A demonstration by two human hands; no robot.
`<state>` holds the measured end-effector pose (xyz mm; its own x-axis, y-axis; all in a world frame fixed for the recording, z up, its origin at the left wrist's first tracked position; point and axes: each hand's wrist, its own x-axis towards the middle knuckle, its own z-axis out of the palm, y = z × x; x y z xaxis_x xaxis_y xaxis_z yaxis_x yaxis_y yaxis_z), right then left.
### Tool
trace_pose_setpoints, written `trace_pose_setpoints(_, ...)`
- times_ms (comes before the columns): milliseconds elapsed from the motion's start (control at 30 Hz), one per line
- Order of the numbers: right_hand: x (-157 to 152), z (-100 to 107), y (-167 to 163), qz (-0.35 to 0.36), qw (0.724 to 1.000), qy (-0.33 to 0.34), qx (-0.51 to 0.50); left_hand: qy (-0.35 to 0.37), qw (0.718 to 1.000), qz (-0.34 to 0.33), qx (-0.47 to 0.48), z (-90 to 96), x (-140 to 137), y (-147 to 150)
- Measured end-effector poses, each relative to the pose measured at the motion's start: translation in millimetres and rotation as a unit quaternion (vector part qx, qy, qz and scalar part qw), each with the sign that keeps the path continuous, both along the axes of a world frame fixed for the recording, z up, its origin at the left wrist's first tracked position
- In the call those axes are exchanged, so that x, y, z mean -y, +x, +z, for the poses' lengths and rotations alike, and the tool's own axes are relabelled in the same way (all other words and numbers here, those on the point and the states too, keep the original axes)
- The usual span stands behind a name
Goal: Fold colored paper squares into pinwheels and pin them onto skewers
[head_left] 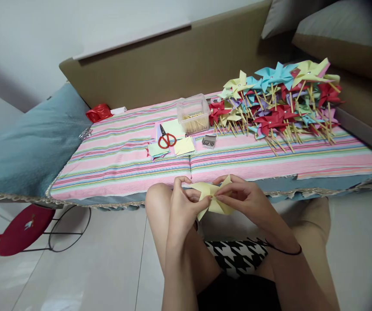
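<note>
A yellow paper pinwheel (220, 207), its points folded toward the middle, is held over my lap by both hands. My left hand (186, 205) grips its left side, with the thumb pressed near the centre. At the centre too, my right hand (246, 196) pinches the paper between thumb and fingertips. Whether a pin sits there is too small to tell. Beyond my hands, on the striped cloth, lie red-handled scissors (166, 140), cut yellow paper (185, 146), green paper (158, 150) and a small box of metal pins (209, 141).
A clear plastic box (193, 114) holds wooden sticks. Many finished pinwheels (276, 116) are piled on the right of the striped cloth (124, 160). At the far left lie a red plastic bag (98, 113) and a blue cushion (27, 142). A dark red stool (27, 229) stands on the floor.
</note>
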<state>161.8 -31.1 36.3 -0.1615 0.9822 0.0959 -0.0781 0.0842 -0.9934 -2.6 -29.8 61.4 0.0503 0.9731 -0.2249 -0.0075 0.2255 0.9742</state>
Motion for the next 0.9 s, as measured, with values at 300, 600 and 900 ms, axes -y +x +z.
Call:
trace_pose_setpoints(300,1.0,0.8,-3.9,-0.038,0.995,-0.051,-0.077,-0.003,1.000,-0.001,0.011,1.2,0.0,0.9)
trace_pose_setpoints(600,1.3,3.2,-7.6,-0.053,0.974,-0.171,-0.139,0.012,1.000,-0.001,0.027,3.6,1.3,2.8)
trace_pose_setpoints(900,0.8,-0.6,-5.5,-0.066,0.970,-0.198,-0.122,0.040,0.999,0.003,-0.037,3.5,2.9,4.0)
